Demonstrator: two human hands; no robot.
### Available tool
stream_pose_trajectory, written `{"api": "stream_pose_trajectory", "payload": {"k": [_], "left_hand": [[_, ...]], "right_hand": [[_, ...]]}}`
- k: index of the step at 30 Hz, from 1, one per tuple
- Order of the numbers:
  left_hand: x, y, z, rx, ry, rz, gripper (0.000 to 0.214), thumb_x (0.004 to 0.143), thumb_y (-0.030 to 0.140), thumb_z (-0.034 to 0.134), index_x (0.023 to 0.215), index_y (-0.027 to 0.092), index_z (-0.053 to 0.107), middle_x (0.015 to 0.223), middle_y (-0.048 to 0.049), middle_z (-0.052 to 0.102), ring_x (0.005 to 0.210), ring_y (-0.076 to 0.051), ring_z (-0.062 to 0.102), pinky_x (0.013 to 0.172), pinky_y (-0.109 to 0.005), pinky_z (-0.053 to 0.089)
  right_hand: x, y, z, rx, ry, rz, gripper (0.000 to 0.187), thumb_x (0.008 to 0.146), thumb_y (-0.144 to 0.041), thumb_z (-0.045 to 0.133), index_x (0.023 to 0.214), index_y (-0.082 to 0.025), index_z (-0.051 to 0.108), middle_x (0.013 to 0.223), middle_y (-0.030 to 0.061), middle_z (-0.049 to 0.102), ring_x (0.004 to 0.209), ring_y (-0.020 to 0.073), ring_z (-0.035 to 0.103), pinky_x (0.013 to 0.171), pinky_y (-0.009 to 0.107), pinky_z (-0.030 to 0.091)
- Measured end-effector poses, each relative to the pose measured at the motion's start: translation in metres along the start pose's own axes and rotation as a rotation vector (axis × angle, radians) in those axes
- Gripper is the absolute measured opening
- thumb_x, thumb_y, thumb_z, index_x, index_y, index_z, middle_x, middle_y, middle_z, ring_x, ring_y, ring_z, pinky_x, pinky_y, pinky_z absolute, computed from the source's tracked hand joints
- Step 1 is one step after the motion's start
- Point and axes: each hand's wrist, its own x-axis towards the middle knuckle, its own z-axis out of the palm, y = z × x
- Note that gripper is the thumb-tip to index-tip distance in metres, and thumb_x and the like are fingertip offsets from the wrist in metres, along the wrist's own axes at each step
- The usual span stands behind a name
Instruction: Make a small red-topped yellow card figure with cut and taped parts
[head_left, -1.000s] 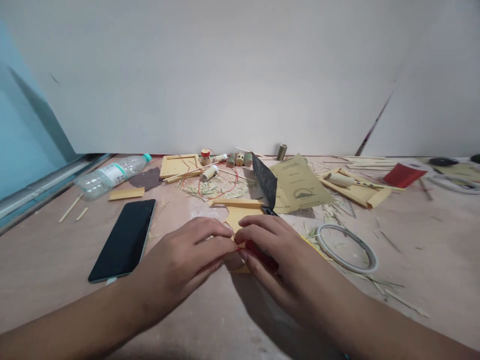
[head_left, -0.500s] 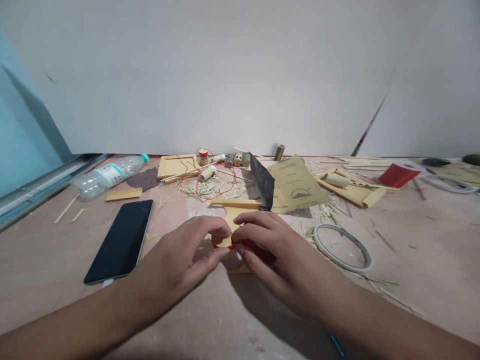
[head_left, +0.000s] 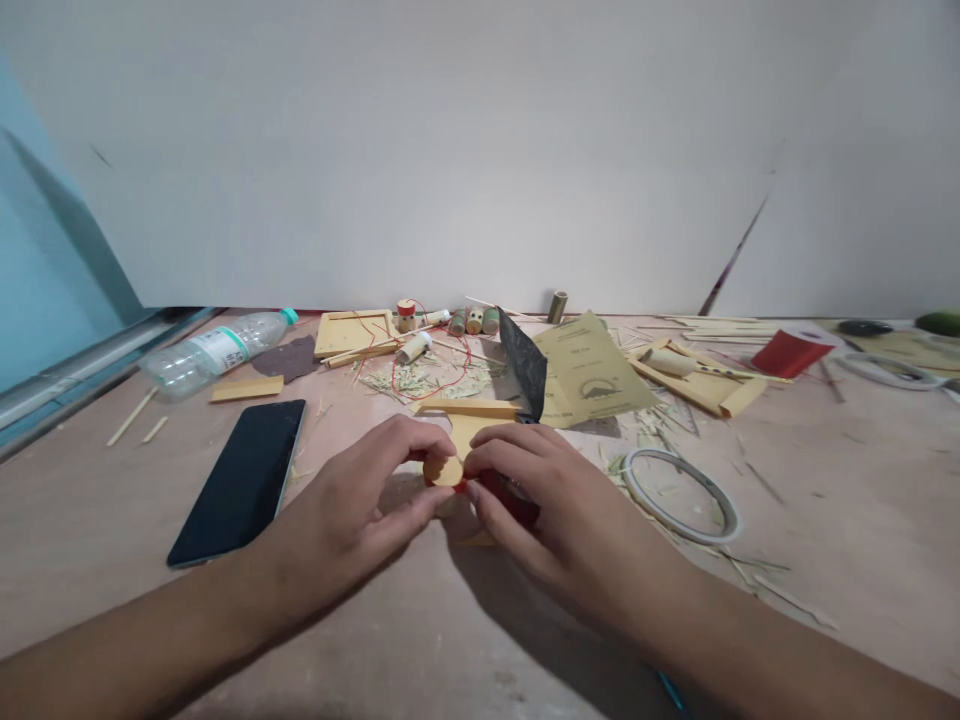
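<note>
While the dusty, pinkish counter (head_left: 112, 520) spreads wide under straw-like shavings, your glossy black phone (head_left: 240, 478) lies flat at your left and a thin grey tape ring (head_left: 731, 522) lies at your right. Your left hand (head_left: 352, 510) and right hand (head_left: 555, 510) meet at the middle, low over the counter. Your left fingers are pinched on a small, round, smooth-faced tan disc (head_left: 444, 472). Your right fingers are clamped on a red piece (head_left: 510, 495) touching the disc's right edge.
</note>
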Motion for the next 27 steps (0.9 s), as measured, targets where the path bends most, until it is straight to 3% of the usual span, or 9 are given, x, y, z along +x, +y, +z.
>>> {"api": "stream_pose_trajectory", "payload": {"k": [6, 11, 18, 21, 27], "left_hand": [[0.0009, -0.0042, 0.0008, -0.096, -0.002, -0.005, 0.024, 0.102, 0.016, 0.066, 0.12, 0.03, 0.058, 0.115, 0.0009, 0.067, 0.111, -0.017, 0.066, 0.104, -0.034, 0.054], [0.0018, -0.0029, 0.0003, -0.231, -0.013, -0.052, 0.024, 0.104, 0.017, 0.062, 0.124, 0.03, 0.059, 0.122, 0.0001, 0.068, 0.118, -0.016, 0.068, 0.109, -0.034, 0.055], [0.0004, -0.0015, 0.002, -0.141, -0.024, -0.12, 0.011, 0.101, 0.026, 0.07, 0.111, 0.027, 0.064, 0.119, -0.0019, 0.069, 0.114, -0.02, 0.068, 0.099, -0.033, 0.058], [0.0001, -0.0012, 0.005, -0.27, -0.04, -0.191, 0.009, 0.103, 0.026, 0.067, 0.111, 0.026, 0.064, 0.116, -0.0019, 0.071, 0.108, -0.019, 0.072, 0.096, -0.032, 0.06], [0.0042, -0.0016, 0.0009, -0.601, -0.112, -0.309, 0.023, 0.1, 0.02, 0.073, 0.119, 0.028, 0.062, 0.123, -0.0001, 0.071, 0.121, -0.018, 0.07, 0.106, -0.03, 0.055]], "right_hand": [[-0.0006, 0.0016, 0.003, -0.029, 0.036, 0.06, 0.011, 0.098, -0.016, 0.063, 0.108, -0.018, 0.066, 0.103, 0.0092, 0.074, 0.097, 0.029, 0.066, 0.082, 0.042, 0.051], [0.0027, 0.0059, 0.0039, 0.07, 0.002, -0.041, 0.014, 0.1, -0.012, 0.06, 0.108, -0.019, 0.068, 0.105, 0.0059, 0.076, 0.102, 0.0253, 0.065, 0.092, 0.04, 0.049], [0.004, 0.0064, 0.0066, 0.067, 0.006, -0.032, 0.015, 0.101, -0.01, 0.058, 0.108, -0.018, 0.069, 0.109, 0.0066, 0.074, 0.105, 0.0252, 0.063, 0.094, 0.042, 0.048], [0.0048, 0.0054, 0.0056, 0.067, 0.002, -0.02, 0.014, 0.101, -0.01, 0.059, 0.107, -0.018, 0.069, 0.108, 0.007, 0.073, 0.103, 0.0253, 0.062, 0.093, 0.042, 0.047], [0.0042, 0.0035, 0.0008, 0.114, -0.035, 0.053, 0.008, 0.098, -0.014, 0.064, 0.1, -0.02, 0.069, 0.096, 0.0037, 0.073, 0.094, 0.0237, 0.065, 0.083, 0.036, 0.047]]}}
